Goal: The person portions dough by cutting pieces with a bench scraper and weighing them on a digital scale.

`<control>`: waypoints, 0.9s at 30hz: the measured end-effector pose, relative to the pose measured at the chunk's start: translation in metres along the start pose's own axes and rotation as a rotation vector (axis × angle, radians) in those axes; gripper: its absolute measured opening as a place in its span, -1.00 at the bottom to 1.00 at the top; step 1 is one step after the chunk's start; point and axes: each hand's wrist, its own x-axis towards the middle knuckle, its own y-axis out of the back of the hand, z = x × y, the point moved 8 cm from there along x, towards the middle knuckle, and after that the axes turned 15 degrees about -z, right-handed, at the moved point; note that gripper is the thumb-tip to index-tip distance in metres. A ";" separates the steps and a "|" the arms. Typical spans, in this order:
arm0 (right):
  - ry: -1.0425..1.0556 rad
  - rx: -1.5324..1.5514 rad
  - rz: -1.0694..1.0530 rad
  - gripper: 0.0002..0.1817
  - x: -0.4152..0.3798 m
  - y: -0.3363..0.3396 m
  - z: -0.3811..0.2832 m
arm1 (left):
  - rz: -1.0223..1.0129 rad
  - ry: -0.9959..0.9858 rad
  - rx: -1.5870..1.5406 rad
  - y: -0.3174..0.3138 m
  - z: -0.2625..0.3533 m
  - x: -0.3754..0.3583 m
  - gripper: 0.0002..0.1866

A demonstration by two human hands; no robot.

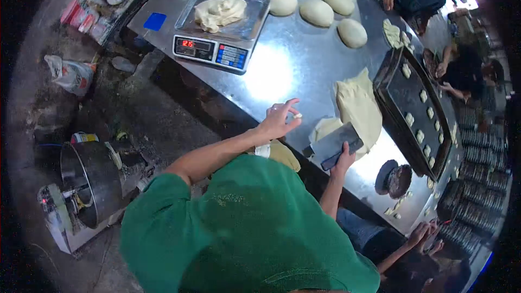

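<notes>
My left hand [279,121] hovers by the near edge of the steel table, thumb and fingers apart, with a small pale bit, perhaps dough, on a fingertip. In my right hand [344,161] is a dough scraper [335,142] with a wide metal blade and a dark handle. The blade lies against a large flat sheet of dough [358,106], and a smaller piece of dough [326,126] sits beside the blade. To the left, a digital scale [210,54] with a lit red readout bears a lump of dough [221,12] on its clear tray.
Several round dough balls [317,13] rest at the table's far side. A black baking tray [388,89] holding small dough pieces stands at right, near a dark round bowl [399,180]. Co-workers' hands [426,234] are along the right edge. A steel mixer bowl [103,184] stands at left.
</notes>
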 end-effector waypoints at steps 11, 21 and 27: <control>0.010 0.059 0.066 -0.60 -0.016 0.078 -0.007 | 0.253 -0.523 0.579 -0.119 0.096 0.060 -0.09; 0.021 -0.001 -0.085 -0.58 0.013 0.033 -0.030 | -0.201 -0.184 0.393 -0.121 -0.022 0.049 -0.56; -0.002 -0.523 0.264 -0.31 0.040 0.031 -0.017 | -0.104 -0.076 0.111 -0.055 -0.081 -0.014 -0.65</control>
